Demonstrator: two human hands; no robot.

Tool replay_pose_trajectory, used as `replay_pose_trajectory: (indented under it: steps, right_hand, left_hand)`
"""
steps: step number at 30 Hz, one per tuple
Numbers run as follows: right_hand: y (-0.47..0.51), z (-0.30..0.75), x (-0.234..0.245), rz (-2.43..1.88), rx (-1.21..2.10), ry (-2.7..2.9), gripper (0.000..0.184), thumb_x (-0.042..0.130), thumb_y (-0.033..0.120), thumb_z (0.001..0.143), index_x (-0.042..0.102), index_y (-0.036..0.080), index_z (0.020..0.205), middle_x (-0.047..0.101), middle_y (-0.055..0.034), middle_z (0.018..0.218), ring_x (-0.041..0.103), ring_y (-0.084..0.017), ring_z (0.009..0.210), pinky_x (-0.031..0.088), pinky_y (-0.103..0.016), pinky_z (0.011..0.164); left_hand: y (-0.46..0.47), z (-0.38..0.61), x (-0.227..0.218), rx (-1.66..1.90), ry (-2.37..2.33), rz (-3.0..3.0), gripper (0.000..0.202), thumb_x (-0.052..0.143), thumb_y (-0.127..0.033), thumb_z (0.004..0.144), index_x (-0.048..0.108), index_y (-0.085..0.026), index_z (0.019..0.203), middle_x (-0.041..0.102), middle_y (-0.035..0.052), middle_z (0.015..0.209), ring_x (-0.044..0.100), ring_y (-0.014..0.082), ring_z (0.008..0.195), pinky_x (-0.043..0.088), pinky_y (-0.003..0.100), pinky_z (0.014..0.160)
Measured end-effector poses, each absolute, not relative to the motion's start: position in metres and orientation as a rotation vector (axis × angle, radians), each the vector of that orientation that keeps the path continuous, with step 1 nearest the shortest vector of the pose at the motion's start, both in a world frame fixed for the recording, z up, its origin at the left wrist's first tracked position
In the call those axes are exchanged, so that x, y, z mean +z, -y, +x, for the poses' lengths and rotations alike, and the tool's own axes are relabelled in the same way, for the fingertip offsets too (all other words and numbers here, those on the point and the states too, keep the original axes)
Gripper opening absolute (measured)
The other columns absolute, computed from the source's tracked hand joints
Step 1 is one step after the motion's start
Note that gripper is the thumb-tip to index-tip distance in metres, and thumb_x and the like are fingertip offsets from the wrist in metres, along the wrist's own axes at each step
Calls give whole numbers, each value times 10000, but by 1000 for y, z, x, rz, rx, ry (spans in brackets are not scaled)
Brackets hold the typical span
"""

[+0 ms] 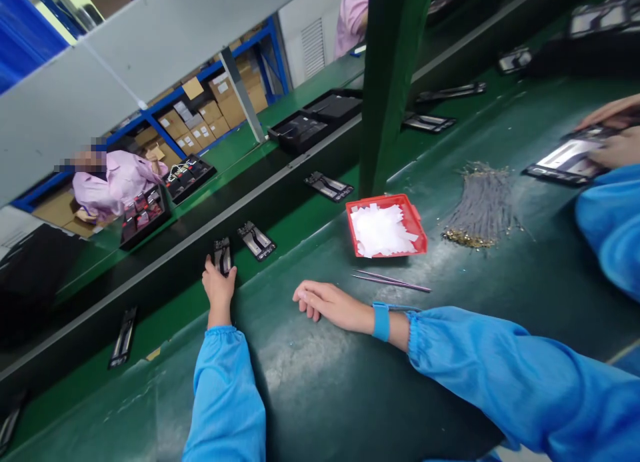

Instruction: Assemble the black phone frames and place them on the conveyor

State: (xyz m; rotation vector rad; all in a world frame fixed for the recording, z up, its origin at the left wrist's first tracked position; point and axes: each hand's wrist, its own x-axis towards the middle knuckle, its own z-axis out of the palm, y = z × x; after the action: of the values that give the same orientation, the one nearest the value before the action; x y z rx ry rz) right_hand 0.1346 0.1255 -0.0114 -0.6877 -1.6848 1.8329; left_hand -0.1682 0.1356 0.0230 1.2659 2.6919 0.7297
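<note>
**Green worktop: left hand at a device frame beyond the far edge**

A smooth, dark green worktop [305, 389] lies before a lower green strip [183, 302]; behind stand blue metal shelves with brown cardboard boxes [215, 99] and a person in pink [117, 182].

The left hand [219, 290] reaches past the worktop's far edge, thumb and fingers parted around the near end of a black-and-silver rectangular device frame [223, 254]; whether they grip it, I cannot tell. The right hand [320, 301] is relaxed and released, fingers half curled, in front of the slim metal tweezers [393, 281].

The frame lies on the strip, its long axis running away from the person, slantwise to the far edge. A similar frame [257, 241] sits just right of it, angled differently.

Near the far edge stands a red plastic tray [416, 223] of white slips [377, 229]; right of it lies a bundle of thin grey cables [483, 205]. Farther right, a co-worker's hands hold another frame [565, 159].
</note>
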Motion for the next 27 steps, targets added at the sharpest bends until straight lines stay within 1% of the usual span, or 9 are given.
replay_pose_trajectory:
  steps: [4,6,10,12,14,17,19,24,27]
  right_hand:
    - [-126,134,-9,-712,1851,1745,389,528,548,979,620,170,975,649,-36,852,613,-144,702,532,-277,616]
    - [-126,136,-4,-726,1825,1819,357,530,512,982,632,170,1003,643,-25,826,602,-142,693,498,-262,602]
    - [-122,141,6,-692,1548,1971,326,531,422,992,613,168,1178,560,34,712,533,-136,644,404,-257,601]
    - [-120,144,9,-709,1408,2003,226,569,328,951,596,169,1109,515,56,672,483,-127,594,360,-258,589]
    - [-119,145,8,-775,1291,1998,112,594,242,891,556,190,983,479,70,649,440,-117,559,325,-255,572]
    - [-123,146,4,-859,1162,1888,221,648,261,858,489,218,1005,454,87,669,431,-112,563,326,-243,577]
    - [-128,149,1,-865,1079,1818,272,678,303,848,460,230,993,452,87,691,432,-111,577,335,-236,584]
    - [-131,154,-4,-710,826,1949,225,602,205,870,401,232,773,474,60,684,432,-110,593,314,-238,580]
    - [-126,153,-5,-735,739,2012,249,686,248,908,464,222,799,542,53,700,489,-113,604,336,-239,590]
  left_hand:
    - [-124,-165,44,855,-2662,1326,1153,841,-266,726,135,-119,1626,532,227,1377,556,329,1304,445,461,1099]
    - [-113,-148,53,984,-2489,1346,1157,885,-303,679,207,-160,1605,579,169,1294,621,300,1179,488,451,1039]
    - [-74,-80,43,1118,-1829,1238,673,845,-498,734,568,-195,1267,661,39,971,650,189,792,548,327,757]
    - [-51,-44,27,1198,-1750,1176,420,621,-578,918,620,-193,1086,664,36,910,636,174,770,525,287,705]
    - [-33,-19,13,1231,-1845,1262,346,503,-532,1000,608,-202,987,658,31,848,629,172,743,509,278,681]
    - [-23,-12,0,1287,-1952,1541,185,560,-394,995,571,-214,1039,699,52,889,686,193,777,527,298,706]
    - [-26,-20,-3,1311,-1857,1707,145,594,-292,974,543,-220,1089,740,99,1036,739,224,927,561,333,796]
    - [-38,-35,-2,1232,-1509,1847,370,583,-173,949,507,-221,1308,625,168,1442,641,263,1303,536,462,1056]
    - [-39,-32,-3,1210,-1563,1760,371,584,-242,961,582,-210,1331,702,144,1329,684,276,1231,531,464,1072]
